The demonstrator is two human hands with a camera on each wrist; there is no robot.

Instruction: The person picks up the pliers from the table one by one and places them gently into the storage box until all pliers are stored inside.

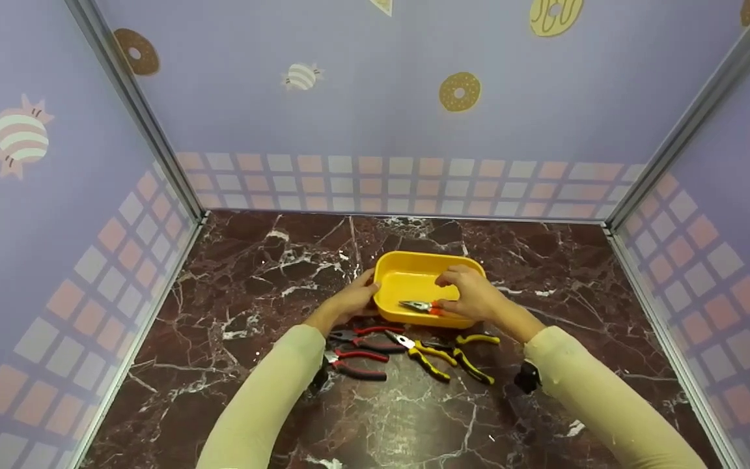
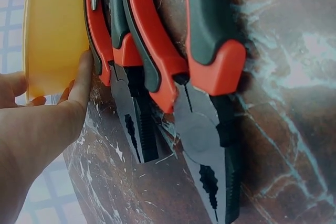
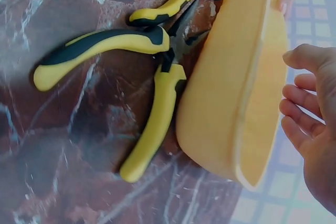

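Note:
A yellow plastic bin (image 1: 407,284) stands on the dark marbled surface. My left hand (image 1: 352,297) grips its left end, thumb at the rim and fingers along the outside. Over the bin's right side is my right hand (image 1: 472,294), its fingers loosely bent; in the right wrist view nothing shows between them. Inside the bin lie long-nose pliers (image 1: 418,305) with orange handles, partly hidden by the right hand. Before the bin's front wall lie two pairs of red-and-black pliers (image 2: 199,124) on the left and yellow-and-black pliers (image 3: 167,56) on the right.
Another pair of yellow-and-black pliers (image 1: 411,344) lies between the red ones and the rightmost pair, close to the bin. Lilac printed panels (image 1: 375,117) enclose the back and both sides, with metal posts (image 1: 668,111) at the back corners.

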